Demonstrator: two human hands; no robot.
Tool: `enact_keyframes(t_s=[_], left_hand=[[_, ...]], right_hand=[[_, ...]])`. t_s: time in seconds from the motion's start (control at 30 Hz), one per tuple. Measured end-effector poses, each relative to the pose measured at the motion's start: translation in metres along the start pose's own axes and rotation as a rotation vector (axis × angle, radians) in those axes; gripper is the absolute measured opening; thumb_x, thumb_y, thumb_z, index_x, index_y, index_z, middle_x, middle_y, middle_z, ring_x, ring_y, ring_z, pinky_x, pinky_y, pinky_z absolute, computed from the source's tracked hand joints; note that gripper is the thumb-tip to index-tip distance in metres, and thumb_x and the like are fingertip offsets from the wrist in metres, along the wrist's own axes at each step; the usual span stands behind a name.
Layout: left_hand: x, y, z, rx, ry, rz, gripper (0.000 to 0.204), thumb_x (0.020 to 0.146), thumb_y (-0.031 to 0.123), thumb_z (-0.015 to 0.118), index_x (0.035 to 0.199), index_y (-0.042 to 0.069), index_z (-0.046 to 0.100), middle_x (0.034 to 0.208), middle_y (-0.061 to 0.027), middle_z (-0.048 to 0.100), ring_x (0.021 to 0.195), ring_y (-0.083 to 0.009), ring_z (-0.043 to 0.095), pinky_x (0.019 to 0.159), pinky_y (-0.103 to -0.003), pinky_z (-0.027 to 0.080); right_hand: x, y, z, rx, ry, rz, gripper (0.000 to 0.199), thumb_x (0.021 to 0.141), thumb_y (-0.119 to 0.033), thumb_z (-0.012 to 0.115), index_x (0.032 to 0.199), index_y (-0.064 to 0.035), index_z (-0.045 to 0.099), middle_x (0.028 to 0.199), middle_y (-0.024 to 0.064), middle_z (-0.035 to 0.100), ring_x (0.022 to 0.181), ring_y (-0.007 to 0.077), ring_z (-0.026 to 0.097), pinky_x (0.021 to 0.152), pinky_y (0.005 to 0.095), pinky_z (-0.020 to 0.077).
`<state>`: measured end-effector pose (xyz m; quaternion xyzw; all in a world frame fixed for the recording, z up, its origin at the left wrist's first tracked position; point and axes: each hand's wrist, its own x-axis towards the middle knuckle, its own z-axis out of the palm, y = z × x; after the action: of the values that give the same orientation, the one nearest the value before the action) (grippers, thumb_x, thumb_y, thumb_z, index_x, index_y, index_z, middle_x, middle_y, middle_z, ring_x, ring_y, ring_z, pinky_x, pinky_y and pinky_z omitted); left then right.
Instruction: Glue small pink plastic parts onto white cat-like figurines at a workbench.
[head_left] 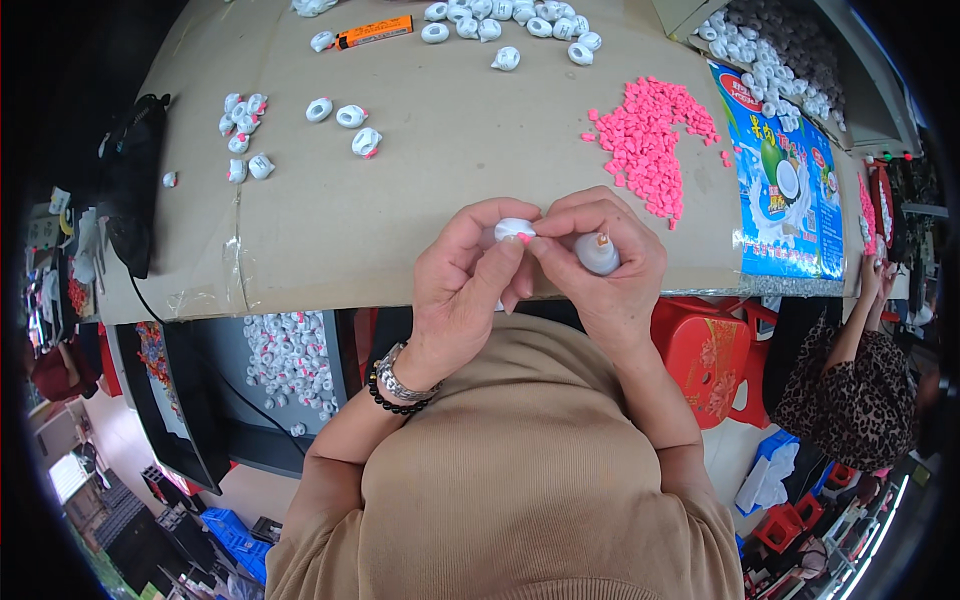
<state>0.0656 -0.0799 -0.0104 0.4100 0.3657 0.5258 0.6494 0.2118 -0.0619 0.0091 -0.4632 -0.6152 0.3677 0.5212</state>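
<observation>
My left hand is closed on a small white rounded piece near the table's front edge. At its lower side sits a tiny pink piece, touched by my left thumb and the fingertips of my right hand. Also in the right hand, tucked between palm and fingers, is a small translucent squeeze bottle with its nozzle pointing up. To the left on the table lie white ring-shaped pieces, several with pink bits on them. A spread pile of small pink pieces lies ahead to the right.
More white pieces and an orange box-like strip lie at the far side. A blue printed sheet covers the table's right. Below the left edge, an open grey drawer holds white pieces. A red stool and another person are at right.
</observation>
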Motion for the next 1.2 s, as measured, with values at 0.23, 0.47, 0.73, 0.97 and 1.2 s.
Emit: enact_keyframes(t_s=[0.23,0.47,0.73,0.97,1.2], left_hand=[[0.006,0.016,-0.008,0.225,-0.027,-0.014,0.021,0.095,0.009,0.051,0.114,0.001,0.054,0.08,0.0005,0.057,0.066,-0.0033,0.051,0.055,-0.019,0.041],[0.032,0.037,-0.064,1.186,0.205,0.364,0.016,0.087,0.003,0.059,0.103,0.002,0.061,0.076,-0.0074,0.056,0.059,-0.0141,0.052,0.054,-0.024,0.041],[0.037,0.053,-0.071,0.704,0.518,0.328,0.018,0.088,0.004,0.061,0.105,0.002,0.062,0.088,-0.0055,0.058,0.052,-0.0148,0.047,0.049,-0.026,0.041],[0.027,0.045,-0.045,-0.872,0.073,-0.348,0.029,0.091,0.011,0.049,0.113,-0.006,0.055,0.115,-0.0187,0.054,0.102,-0.0255,0.052,0.084,-0.032,0.047],[0.018,0.037,-0.013,-0.613,-0.015,-0.354,0.032,0.09,-0.001,0.051,0.12,-0.009,0.05,0.118,-0.0197,0.055,0.112,-0.0294,0.055,0.094,-0.032,0.049]], right_hand=[[0.002,0.005,0.002,0.022,-0.012,0.068,0.015,0.071,0.005,0.069,0.083,-0.0018,0.066,0.084,0.0058,0.061,0.077,0.0139,0.059,0.067,0.0263,0.0464],[-0.002,0.011,0.0,0.111,-0.07,0.181,0.017,0.074,0.012,0.064,0.087,0.0002,0.062,0.094,0.0049,0.057,0.081,0.0093,0.054,0.074,0.0225,0.0452],[-0.003,0.011,-0.002,0.133,-0.066,0.252,0.026,0.074,0.01,0.064,0.097,-0.0018,0.059,0.095,0.0041,0.058,0.079,0.0084,0.053,0.073,0.022,0.0439],[0.002,0.011,-0.016,0.298,-0.003,0.266,0.048,0.081,0.0,0.06,0.125,-0.0038,0.042,0.115,0.0089,0.052,0.084,0.0108,0.054,0.07,0.0228,0.0446],[0.0,0.01,-0.034,0.096,-0.006,0.135,0.044,0.088,-0.015,0.063,0.126,0.0018,0.046,0.123,0.0144,0.048,0.087,0.0169,0.06,0.061,0.0238,0.0453]])
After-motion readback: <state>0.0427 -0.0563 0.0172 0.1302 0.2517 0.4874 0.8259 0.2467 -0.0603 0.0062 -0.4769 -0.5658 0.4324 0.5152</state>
